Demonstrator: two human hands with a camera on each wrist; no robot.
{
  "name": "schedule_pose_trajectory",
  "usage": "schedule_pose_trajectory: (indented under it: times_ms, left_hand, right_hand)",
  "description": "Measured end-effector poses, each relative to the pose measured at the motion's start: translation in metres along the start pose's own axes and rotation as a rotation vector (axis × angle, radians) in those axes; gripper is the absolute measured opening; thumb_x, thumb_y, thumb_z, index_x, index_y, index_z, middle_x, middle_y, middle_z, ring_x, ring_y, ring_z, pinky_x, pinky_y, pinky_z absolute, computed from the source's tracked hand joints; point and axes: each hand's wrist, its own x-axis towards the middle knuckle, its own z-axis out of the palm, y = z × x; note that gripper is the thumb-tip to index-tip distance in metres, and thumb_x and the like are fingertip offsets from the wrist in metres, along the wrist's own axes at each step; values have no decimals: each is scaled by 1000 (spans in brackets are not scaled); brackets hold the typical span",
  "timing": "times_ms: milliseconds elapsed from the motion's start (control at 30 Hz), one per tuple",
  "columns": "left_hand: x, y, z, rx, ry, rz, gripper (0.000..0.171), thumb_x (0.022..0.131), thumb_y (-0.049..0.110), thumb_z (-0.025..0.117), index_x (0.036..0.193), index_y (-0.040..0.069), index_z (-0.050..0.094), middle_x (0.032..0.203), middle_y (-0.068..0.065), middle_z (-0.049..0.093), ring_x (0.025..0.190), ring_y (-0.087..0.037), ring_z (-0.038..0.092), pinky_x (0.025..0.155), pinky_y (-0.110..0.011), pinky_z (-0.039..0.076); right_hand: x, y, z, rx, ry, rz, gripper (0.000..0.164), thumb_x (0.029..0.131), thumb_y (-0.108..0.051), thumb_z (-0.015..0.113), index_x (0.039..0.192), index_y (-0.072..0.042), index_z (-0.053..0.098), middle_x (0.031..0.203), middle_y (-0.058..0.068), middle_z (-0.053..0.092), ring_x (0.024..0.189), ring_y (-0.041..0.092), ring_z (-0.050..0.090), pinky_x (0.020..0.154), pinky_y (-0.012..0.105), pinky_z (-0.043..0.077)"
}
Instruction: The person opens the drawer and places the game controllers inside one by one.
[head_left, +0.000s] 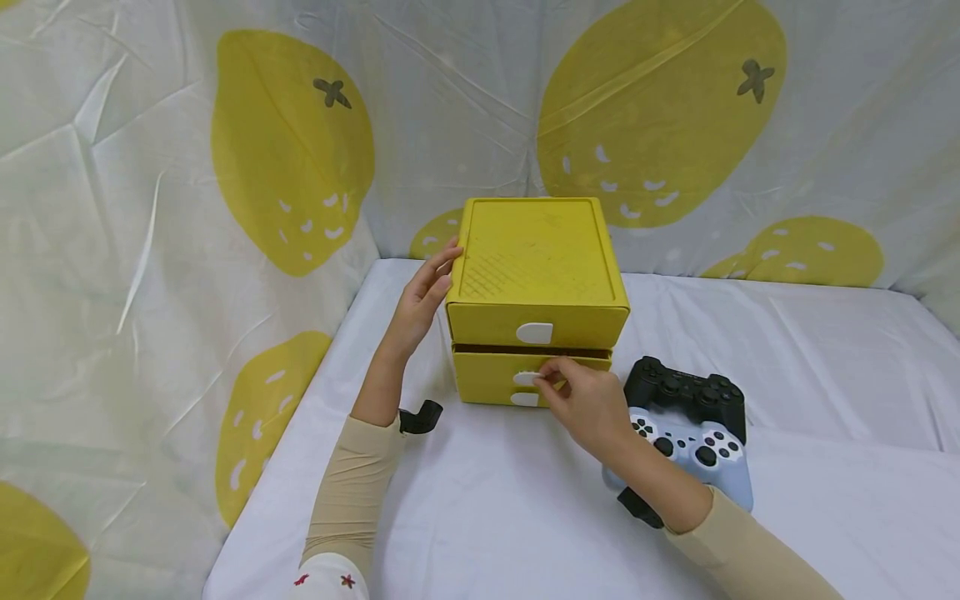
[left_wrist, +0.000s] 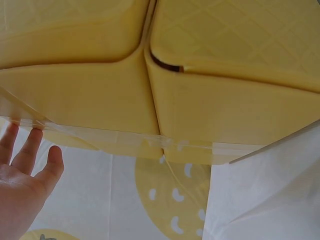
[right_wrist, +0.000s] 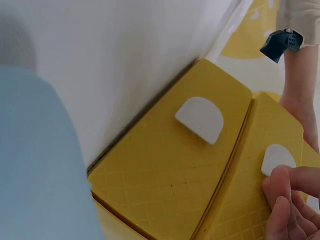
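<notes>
A yellow drawer box (head_left: 536, 250) stands on the white cloth, with white half-round handles on its fronts. My right hand (head_left: 588, 408) pinches the right edge of a middle drawer handle (head_left: 527, 378) between thumb and forefinger. A dark gap runs along the top of that drawer's front. In the right wrist view, the lower drawer handle (right_wrist: 201, 120) is beside the one held. My left hand (head_left: 420, 308) touches the box's left side near the top edge, its fingers extended. The left wrist view shows these fingers (left_wrist: 35, 145) against the yellow side.
Right of the box lie a black game controller (head_left: 686, 392) and a light blue one (head_left: 693, 454), partly under my right forearm. An upper drawer handle (head_left: 535, 333) sits above the gap. A lemon-print curtain (head_left: 465, 108) hangs behind and to the left.
</notes>
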Motion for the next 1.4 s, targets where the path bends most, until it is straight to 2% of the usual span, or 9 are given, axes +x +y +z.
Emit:
schedule_pose_trajectory:
  times_ms: [300, 633, 1133, 1400]
  left_hand:
    - [-2, 18, 6, 5, -4, -11, 78, 98, 49, 52, 142, -13, 35, 158, -21, 23, 142, -35, 27, 115, -47, 23]
    - [1, 0, 0, -7, 1, 6, 81, 94, 57, 54, 144, -5, 40, 158, -8, 28, 142, -27, 30, 115, -43, 23]
    - [0, 0, 0, 4, 1, 0, 78, 95, 56, 54, 144, -3, 41, 158, -4, 29, 142, -25, 31, 115, -43, 25]
    - [0, -1, 0, -17, -7, 15, 80, 95, 55, 53, 144, -6, 38, 159, -11, 25, 143, -30, 28, 115, -44, 23]
  right_hand:
    - [-4, -2, -1, -7, -6, -1, 17, 77, -6, 82, 85, -7, 67, 73, 1, 70, 55, 10, 61, 49, 20, 49]
    - [-11, -5, -3, 7, 18, -21, 19, 75, -3, 83, 84, -7, 67, 73, 1, 70, 55, 9, 61, 49, 18, 48]
    - [-20, -12, -7, 14, 31, -27, 23, 72, -3, 86, 84, -8, 67, 73, 0, 70, 55, 6, 59, 50, 13, 45]
    - [-25, -15, -10, 47, 43, -66, 24, 70, 1, 85, 84, -7, 67, 72, -1, 69, 55, 4, 59, 49, 10, 43]
